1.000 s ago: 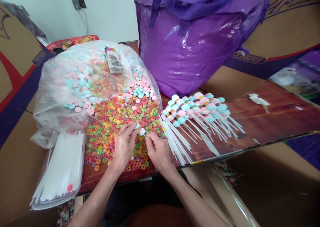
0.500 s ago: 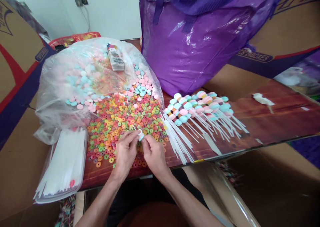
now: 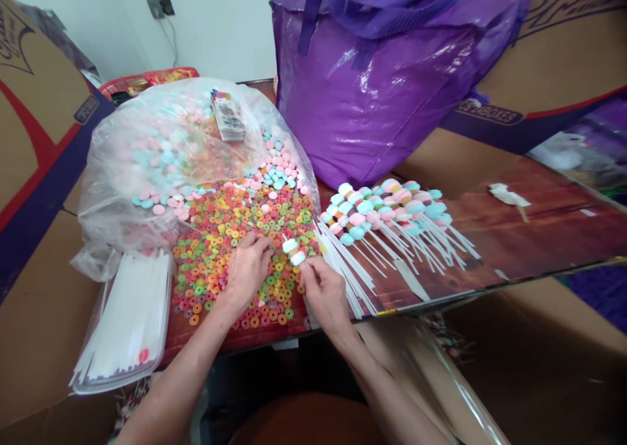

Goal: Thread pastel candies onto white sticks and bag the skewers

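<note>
My right hand [image 3: 326, 295] pinches a candy skewer [image 3: 296, 257], its thumb and fingers closed near the lower pieces. Pale white-blue rounded candies show on this skewer, with an orange-brown piece between them and a bit of white stick poking out at the tip. Over the spread of ring-shaped candies [image 3: 220, 223], in orange, yellow, green and red, is my left hand [image 3: 249, 265]. Its fingers are bent and a little apart, with the tips down at the rings. Finished-looking candy skewers [image 3: 392, 203] lie piled to the right, beside loose white sticks [image 3: 345, 275].
A clear plastic bag [image 3: 117, 170] spills pink and blue candies [image 3: 281, 170] at the back left. White sticks [image 3: 122, 314] fill a plastic container at front left. A purple bag [image 3: 382, 98] stands behind, between cardboard boxes [image 3: 563, 59]. Crumpled white paper [image 3: 509, 195] lies at right.
Both hands were together at the skewer. My left hand has let go and moved to the rings, while my right hand has drawn the skewer to the right.
</note>
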The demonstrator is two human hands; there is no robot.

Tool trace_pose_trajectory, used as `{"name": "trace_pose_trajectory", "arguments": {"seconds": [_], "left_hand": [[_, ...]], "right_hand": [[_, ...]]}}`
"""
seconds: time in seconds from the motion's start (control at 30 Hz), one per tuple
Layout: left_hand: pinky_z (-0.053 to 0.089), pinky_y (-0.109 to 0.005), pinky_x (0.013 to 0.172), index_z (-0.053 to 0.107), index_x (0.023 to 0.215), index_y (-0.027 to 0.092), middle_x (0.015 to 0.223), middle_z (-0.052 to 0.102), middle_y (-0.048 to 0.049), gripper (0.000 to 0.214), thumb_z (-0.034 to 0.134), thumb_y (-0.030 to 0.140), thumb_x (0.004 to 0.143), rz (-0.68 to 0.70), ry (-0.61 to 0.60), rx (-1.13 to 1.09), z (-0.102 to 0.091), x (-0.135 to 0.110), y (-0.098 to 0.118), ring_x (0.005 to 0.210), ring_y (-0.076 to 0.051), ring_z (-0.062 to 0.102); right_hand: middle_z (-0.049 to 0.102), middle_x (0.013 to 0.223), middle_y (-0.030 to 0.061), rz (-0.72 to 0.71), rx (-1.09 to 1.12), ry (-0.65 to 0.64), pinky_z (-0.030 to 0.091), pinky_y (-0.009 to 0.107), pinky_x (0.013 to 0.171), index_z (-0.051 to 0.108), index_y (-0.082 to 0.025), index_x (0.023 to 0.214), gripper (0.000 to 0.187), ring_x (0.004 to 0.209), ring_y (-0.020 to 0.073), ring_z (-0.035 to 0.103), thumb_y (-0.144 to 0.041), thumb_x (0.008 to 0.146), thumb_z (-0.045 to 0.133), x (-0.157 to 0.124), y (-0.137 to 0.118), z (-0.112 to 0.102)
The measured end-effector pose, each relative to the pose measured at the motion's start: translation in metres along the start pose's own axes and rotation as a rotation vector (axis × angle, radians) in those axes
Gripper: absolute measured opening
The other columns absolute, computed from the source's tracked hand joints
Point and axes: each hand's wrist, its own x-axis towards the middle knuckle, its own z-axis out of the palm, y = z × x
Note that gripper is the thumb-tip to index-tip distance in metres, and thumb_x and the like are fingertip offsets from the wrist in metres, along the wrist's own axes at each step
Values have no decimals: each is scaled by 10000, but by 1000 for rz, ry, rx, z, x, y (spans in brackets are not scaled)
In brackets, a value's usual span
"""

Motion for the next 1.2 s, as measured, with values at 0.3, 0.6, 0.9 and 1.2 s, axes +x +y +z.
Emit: {"name": "trace_pose_trajectory", "arguments": {"seconds": [0.3, 0.6, 0.9, 1.2], "left_hand": [[477, -270, 737, 744, 874, 190, 898, 674, -37, 146, 606, 156, 838, -97, 44, -109, -4, 27, -9, 732, -146, 598], [482, -355, 830, 759, 916, 221, 919, 618, -102, 241, 519, 242, 929, 64, -85, 297, 3, 39, 4, 987, -267, 572], [445, -399, 1009, 735, 1017, 205, 975, 710, -71, 258, 530, 113, 891, 174, -53, 149, 8, 25, -7, 993, -232, 625], [522, -310, 775, 747, 1005, 195, 965, 724, -51, 228, 589, 156, 845, -101, -10, -123, -3, 27, -8, 781, -178, 669]], "right_hand": [[495, 573, -35, 29, 8, -20, 360, 255, 588, 527, -217, 704, 299, 564, 136, 467, -386, 945, 476, -2, 4, 0], [511, 614, -25, 13, 7, -30, 368, 262, 616, 546, -216, 738, 282, 591, 142, 479, -378, 953, 462, -1, 7, 2], [521, 610, -27, -27, 8, -38, 379, 253, 616, 553, -215, 750, 266, 590, 141, 484, -357, 958, 467, -2, 6, 3], [521, 616, -26, -28, -12, -53, 373, 254, 608, 551, -216, 745, 264, 591, 141, 484, -348, 959, 468, -3, 5, 2]]}}
